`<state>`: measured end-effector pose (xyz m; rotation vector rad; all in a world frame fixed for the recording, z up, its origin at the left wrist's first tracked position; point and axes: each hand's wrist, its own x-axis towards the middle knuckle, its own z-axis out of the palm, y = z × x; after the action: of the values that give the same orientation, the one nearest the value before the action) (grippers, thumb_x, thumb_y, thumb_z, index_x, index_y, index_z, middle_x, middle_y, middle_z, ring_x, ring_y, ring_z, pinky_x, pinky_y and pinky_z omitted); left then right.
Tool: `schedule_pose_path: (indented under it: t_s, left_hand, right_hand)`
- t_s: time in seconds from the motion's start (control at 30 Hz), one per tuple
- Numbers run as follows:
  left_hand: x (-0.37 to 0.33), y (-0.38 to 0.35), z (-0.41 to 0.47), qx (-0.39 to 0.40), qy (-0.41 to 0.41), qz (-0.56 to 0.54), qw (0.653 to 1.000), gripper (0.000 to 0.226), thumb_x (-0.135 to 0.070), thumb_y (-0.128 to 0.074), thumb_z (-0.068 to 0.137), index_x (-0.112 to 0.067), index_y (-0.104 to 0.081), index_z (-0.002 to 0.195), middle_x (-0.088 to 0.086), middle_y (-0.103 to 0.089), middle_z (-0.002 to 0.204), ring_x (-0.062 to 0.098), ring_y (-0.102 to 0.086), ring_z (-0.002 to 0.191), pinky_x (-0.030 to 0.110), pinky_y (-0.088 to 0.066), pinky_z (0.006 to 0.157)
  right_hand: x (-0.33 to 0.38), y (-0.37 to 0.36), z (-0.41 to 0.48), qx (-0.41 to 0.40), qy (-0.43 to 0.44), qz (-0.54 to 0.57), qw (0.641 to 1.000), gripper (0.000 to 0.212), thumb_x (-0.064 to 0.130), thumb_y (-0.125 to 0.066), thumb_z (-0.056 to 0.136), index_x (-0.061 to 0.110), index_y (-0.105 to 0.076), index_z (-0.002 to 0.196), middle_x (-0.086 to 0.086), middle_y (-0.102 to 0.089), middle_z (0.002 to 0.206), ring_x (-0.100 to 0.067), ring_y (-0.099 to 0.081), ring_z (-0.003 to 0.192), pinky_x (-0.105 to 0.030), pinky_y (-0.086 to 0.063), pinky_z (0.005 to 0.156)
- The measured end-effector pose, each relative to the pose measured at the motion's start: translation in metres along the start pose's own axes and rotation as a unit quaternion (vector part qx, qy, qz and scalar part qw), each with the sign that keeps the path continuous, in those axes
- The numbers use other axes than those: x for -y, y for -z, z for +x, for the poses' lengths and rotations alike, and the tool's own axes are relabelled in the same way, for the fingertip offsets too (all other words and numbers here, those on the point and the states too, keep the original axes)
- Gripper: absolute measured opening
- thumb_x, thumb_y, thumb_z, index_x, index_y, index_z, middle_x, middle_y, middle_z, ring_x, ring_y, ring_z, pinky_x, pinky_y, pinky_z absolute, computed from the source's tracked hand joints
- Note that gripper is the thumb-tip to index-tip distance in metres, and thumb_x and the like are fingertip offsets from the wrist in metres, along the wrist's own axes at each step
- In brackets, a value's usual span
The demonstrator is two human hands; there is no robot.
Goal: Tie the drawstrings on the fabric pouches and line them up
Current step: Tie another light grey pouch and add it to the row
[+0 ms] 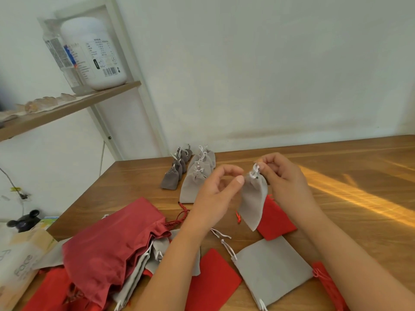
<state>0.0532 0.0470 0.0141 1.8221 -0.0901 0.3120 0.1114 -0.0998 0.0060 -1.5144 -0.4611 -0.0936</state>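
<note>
Pinching the white drawstring [255, 171] at the gathered neck, your right hand [284, 178] holds a small light grey velvet pouch [253, 205] up in the air above the wooden desk [359, 167]. The grip of this hand is closed on the cord, with the fingers curled. The pouch hangs a little tilted over a flat bright red fabric pouch [277, 218] that lies on the desk. Your left hand [215, 196] is just beside the hanging pouch, on its left. Its grip is half open, with the fingers loosely curved. The thumb tip is at the pouch's neck, but I cannot tell if it touches. Near the far edge of the desk stand two short rows close together: tied light grey pouches [195, 182] and, to their left, smaller dark grey pouches [171, 179]. Nearer to you lie a flat light grey pouch [272, 268] with loose white cords, a second red pouch [213, 281] and a big dark red satin bag [112, 243].
</note>
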Motion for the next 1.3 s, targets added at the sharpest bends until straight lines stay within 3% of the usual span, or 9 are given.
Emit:
schedule_pose_path:
  t_s: [0.1, 0.33, 0.53, 0.63, 0.77, 0.87, 1.0, 1.2, 1.3]
  left_hand:
    - [-0.001, 0.009, 0.000, 0.019, 0.006, 0.031, 0.999, 0.018, -0.016, -0.062, 0.091, -0.027, -0.065, 0.106, -0.013, -0.066, 0.101, -0.006, -0.056, 0.076, 0.011, -0.042, 0.066]
    - [-0.005, 0.007, -0.006, 0.159, 0.091, 0.019, 0.983, 0.013, -0.027, -0.067, 0.083, -0.015, -0.068, 0.082, -0.009, -0.061, 0.066, 0.000, -0.048, 0.058, 0.015, -0.038, 0.058]
    - [-0.007, 0.012, -0.001, 0.025, 0.123, 0.144, 0.982, 0.027, -0.021, -0.065, 0.088, -0.019, -0.057, 0.062, -0.012, -0.051, 0.054, 0.005, -0.046, 0.058, 0.016, -0.038, 0.059]
    - [-0.009, 0.023, 0.001, -0.045, 0.114, 0.189, 0.974, 0.025, -0.025, -0.066, 0.086, -0.015, -0.061, 0.064, -0.004, -0.058, 0.056, 0.010, -0.052, 0.058, 0.028, -0.045, 0.067]
    - [-0.008, 0.042, -0.005, -0.052, 0.095, 0.222, 0.969, 0.013, -0.030, -0.060, 0.091, -0.021, -0.068, 0.097, -0.006, -0.069, 0.093, 0.009, -0.064, 0.092, 0.032, -0.051, 0.088]
    - [0.004, 0.064, -0.024, 0.050, 0.111, 0.302, 0.945, 0.039, -0.040, -0.053, 0.095, -0.031, -0.049, 0.133, -0.020, -0.049, 0.128, 0.003, -0.046, 0.122, 0.023, -0.035, 0.101]
    - [0.032, 0.088, -0.049, 0.173, 0.125, 0.433, 0.876, 0.058, -0.058, -0.046, 0.091, -0.038, -0.033, 0.144, -0.012, -0.031, 0.152, 0.012, -0.015, 0.145, 0.042, -0.004, 0.120]
    - [0.054, 0.108, -0.070, 0.006, 0.064, 0.478, 0.876, 0.037, -0.066, -0.046, 0.086, -0.032, -0.055, 0.097, -0.014, -0.050, 0.102, 0.007, -0.045, 0.101, 0.028, -0.039, 0.093]
    - [0.062, 0.112, -0.074, -0.023, 0.053, 0.458, 0.887, 0.037, -0.060, -0.050, 0.088, -0.025, -0.062, 0.088, -0.010, -0.051, 0.101, 0.009, -0.044, 0.103, 0.027, -0.039, 0.092]
  right_hand:
    - [0.002, 0.000, 0.000, 0.037, -0.028, 0.087, 0.995, 0.009, 0.013, -0.054, 0.096, 0.010, -0.061, 0.092, -0.005, -0.068, 0.083, -0.017, -0.062, 0.076, -0.032, -0.047, 0.067]
    - [0.004, 0.001, -0.003, 0.025, 0.003, 0.070, 0.997, 0.006, 0.010, -0.065, 0.089, 0.011, -0.069, 0.085, -0.002, -0.069, 0.083, -0.007, -0.062, 0.074, -0.019, -0.050, 0.062]
    - [0.003, 0.002, -0.004, 0.067, -0.077, 0.090, 0.991, 0.030, 0.048, -0.053, 0.089, 0.027, -0.070, 0.104, 0.004, -0.073, 0.094, -0.009, -0.068, 0.084, -0.024, -0.054, 0.073]
    - [-0.005, -0.001, -0.004, 0.158, -0.027, -0.076, 0.984, 0.030, 0.040, -0.068, 0.083, 0.032, -0.066, 0.113, 0.012, -0.069, 0.105, 0.002, -0.063, 0.093, -0.014, -0.051, 0.074]
    - [-0.018, -0.006, -0.009, 0.149, 0.039, -0.217, 0.964, 0.022, 0.023, -0.065, 0.090, 0.025, -0.066, 0.111, 0.012, -0.068, 0.098, 0.001, -0.060, 0.087, -0.015, -0.043, 0.068]
    - [-0.022, -0.003, -0.008, 0.121, 0.053, -0.324, 0.937, 0.015, 0.027, -0.058, 0.094, 0.024, -0.064, 0.108, 0.007, -0.067, 0.093, -0.006, -0.058, 0.084, -0.014, -0.039, 0.063]
    - [-0.022, -0.006, -0.012, 0.100, 0.033, -0.316, 0.943, 0.005, 0.027, -0.057, 0.094, 0.025, -0.060, 0.095, 0.006, -0.063, 0.080, -0.004, -0.055, 0.074, -0.017, -0.038, 0.057]
    - [-0.007, -0.013, -0.014, 0.064, 0.015, -0.197, 0.978, 0.016, 0.026, -0.059, 0.093, 0.031, -0.070, 0.083, 0.006, -0.058, 0.085, -0.005, -0.053, 0.079, -0.013, -0.035, 0.064]
    - [0.003, -0.022, -0.015, 0.072, -0.037, -0.099, 0.992, 0.018, 0.021, -0.059, 0.094, 0.026, -0.075, 0.089, -0.001, -0.068, 0.093, -0.012, -0.061, 0.084, -0.026, -0.045, 0.075]
